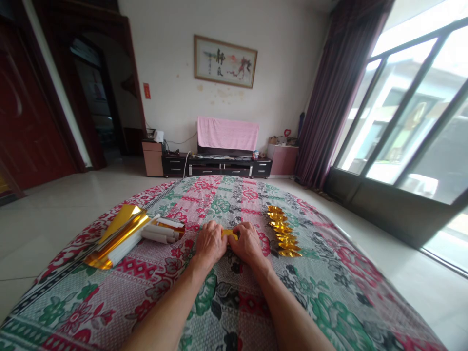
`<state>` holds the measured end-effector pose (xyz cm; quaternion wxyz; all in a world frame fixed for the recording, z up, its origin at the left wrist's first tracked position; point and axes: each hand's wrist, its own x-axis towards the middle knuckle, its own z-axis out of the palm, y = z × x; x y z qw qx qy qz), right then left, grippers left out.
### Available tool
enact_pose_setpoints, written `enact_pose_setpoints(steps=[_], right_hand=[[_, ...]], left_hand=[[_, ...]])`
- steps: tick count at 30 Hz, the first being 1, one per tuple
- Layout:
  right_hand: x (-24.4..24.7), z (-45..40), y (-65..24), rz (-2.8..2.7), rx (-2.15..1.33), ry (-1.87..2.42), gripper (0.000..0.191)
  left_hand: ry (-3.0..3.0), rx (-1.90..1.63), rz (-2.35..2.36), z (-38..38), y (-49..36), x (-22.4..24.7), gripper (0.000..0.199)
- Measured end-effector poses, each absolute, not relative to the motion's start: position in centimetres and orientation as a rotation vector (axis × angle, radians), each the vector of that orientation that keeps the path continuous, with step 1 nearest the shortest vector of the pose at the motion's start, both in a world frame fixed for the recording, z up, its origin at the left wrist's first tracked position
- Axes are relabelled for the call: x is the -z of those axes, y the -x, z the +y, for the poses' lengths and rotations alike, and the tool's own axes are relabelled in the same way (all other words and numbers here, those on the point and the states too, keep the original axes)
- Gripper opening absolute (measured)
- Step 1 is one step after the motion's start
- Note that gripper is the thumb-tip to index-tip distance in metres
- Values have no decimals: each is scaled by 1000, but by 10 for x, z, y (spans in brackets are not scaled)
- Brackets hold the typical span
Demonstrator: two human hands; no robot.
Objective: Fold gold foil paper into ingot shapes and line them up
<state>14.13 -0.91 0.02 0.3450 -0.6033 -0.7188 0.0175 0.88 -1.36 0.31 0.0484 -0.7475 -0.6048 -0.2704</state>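
A framed picture (225, 61) hangs on the stained white wall (164, 58) above a pink cloth (228, 131) and a low black cabinet (262, 168). On the left are a red door (31, 117) and a dark doorway (104, 105). On the right, daylight comes through a window (413, 122) beside a purple curtain (326, 112), brightening the pale tiled floor (113, 183).

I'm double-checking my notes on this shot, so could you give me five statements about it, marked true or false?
1. The left hand and right hand both hold the yellow strip. True.
2. The gold foil lies beside the right hand. False: the gold foil lies on the left hand's side.
3. The gold pieces lie in a row to the right of the right hand. True.
4. The pink cloth lies on the table. False: the pink cloth hangs beyond the table.
5. The picture hangs above the pink cloth. True.
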Motion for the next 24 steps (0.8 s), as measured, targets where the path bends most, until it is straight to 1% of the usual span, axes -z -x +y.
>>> enact_pose_setpoints(steps=[13, 24], right_hand=[[-7, -19, -149, -2003, -141, 1603, 22], [-3, -15, -154, -2096, -160, 1589, 28]], left_hand=[[2330, 806, -1792, -19, -4, -2, 22], [2496, 780, -1871, -12, 6, -5, 24]])
